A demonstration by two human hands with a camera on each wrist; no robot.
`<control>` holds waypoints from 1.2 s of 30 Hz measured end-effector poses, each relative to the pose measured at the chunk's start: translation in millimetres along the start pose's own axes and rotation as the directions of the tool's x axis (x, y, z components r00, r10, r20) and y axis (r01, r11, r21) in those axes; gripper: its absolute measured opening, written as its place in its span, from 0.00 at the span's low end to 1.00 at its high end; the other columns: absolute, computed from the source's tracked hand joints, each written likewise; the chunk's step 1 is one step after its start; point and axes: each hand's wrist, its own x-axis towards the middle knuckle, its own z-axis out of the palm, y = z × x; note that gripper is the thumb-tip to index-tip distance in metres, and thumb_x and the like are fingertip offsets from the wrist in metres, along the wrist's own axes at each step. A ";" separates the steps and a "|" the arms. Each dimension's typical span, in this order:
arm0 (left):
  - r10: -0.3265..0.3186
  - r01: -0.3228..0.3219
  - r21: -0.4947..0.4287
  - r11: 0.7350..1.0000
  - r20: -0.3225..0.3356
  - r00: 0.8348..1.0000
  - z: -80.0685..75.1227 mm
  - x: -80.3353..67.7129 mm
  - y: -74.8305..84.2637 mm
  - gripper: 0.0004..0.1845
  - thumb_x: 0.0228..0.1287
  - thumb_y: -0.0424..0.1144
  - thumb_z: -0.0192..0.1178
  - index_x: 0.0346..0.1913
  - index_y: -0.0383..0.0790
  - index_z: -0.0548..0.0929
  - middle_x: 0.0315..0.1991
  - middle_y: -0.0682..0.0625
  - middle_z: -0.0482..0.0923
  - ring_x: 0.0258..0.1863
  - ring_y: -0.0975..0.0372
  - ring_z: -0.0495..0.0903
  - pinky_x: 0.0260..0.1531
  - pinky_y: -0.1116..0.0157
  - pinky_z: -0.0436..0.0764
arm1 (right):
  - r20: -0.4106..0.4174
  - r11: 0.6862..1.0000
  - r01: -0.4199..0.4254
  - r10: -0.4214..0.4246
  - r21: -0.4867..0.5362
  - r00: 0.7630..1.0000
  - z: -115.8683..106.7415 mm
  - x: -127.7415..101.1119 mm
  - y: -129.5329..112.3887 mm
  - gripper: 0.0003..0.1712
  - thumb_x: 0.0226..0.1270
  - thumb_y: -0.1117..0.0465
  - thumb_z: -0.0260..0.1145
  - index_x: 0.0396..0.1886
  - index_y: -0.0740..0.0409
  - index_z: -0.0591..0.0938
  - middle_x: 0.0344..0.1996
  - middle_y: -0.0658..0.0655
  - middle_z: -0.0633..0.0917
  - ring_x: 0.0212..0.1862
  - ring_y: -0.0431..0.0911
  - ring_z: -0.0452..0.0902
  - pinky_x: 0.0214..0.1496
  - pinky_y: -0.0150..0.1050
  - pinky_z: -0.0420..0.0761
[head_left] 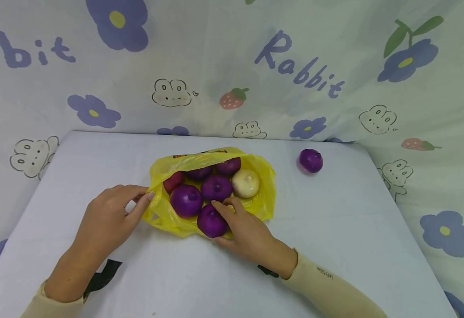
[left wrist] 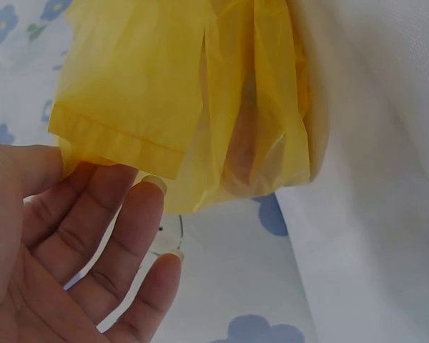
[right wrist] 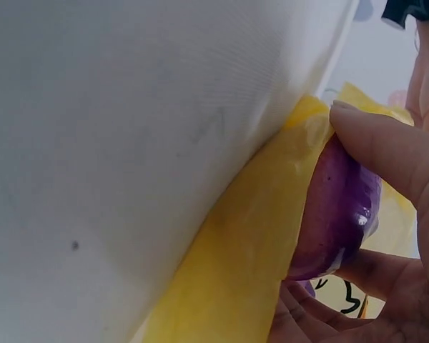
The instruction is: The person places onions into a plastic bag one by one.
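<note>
A yellow plastic bag (head_left: pixel 265 194) lies with its mouth open, holding several shiny purple onions (head_left: pixel 186 201), a reddish one (head_left: pixel 173 182) and a pale white onion (head_left: pixel 246 183). My left hand (head_left: pixel 110 216) pinches the bag's left edge between thumb and fingers; in the left wrist view the yellow film (left wrist: pixel 129 93) passes behind the fingertips. At the bag's front rim my right hand (head_left: pixel 247 232) grips a purple onion (head_left: pixel 211 221), fingers over its top and thumb at its near side. The right wrist view shows this onion (right wrist: pixel 339 207) against the bag's rim (right wrist: pixel 236 236).
Another purple onion (head_left: pixel 310 160) sits alone on the white table (head_left: pixel 327 229), behind and right of the bag. A printed cloth (head_left: pixel 200 53) with flowers and rabbits hangs behind the table. Black straps (head_left: pixel 102 276) show at both wrists.
</note>
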 end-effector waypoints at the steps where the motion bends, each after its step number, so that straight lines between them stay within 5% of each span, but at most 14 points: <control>1: 0.003 -0.003 -0.002 1.000 -0.004 1.000 0.2 0.1 -0.1 0.11 0.62 0.34 0.74 0.46 0.34 0.90 0.36 0.45 0.89 0.36 0.50 0.85 0.36 0.44 0.84 | -0.002 1.000 0.001 -0.001 0.001 1.000 0.4 0.1 0.3 0.48 0.64 0.46 0.80 0.79 0.52 0.68 0.63 0.59 0.72 0.42 0.46 0.84 0.42 0.37 0.85; 17: 0.019 -0.019 0.001 1.000 -0.011 1.000 0.5 0.6 -0.1 0.11 0.61 0.34 0.75 0.45 0.35 0.90 0.35 0.47 0.89 0.32 0.53 0.83 0.32 0.47 0.82 | 0.045 0.998 -0.052 0.051 0.028 0.998 -2.2 0.9 0.6 0.54 0.62 0.45 0.80 0.81 0.54 0.63 0.67 0.59 0.72 0.53 0.50 0.84 0.51 0.42 0.86; 36: 0.022 -0.022 0.000 1.000 -0.014 1.000 0.8 0.4 -1.5 0.11 0.61 0.34 0.75 0.45 0.35 0.90 0.35 0.47 0.89 0.32 0.53 0.84 0.33 0.47 0.82 | 0.021 0.998 -0.053 0.052 0.034 0.998 -13.0 -3.6 2.5 0.54 0.60 0.42 0.81 0.80 0.52 0.65 0.68 0.56 0.71 0.53 0.49 0.84 0.49 0.43 0.87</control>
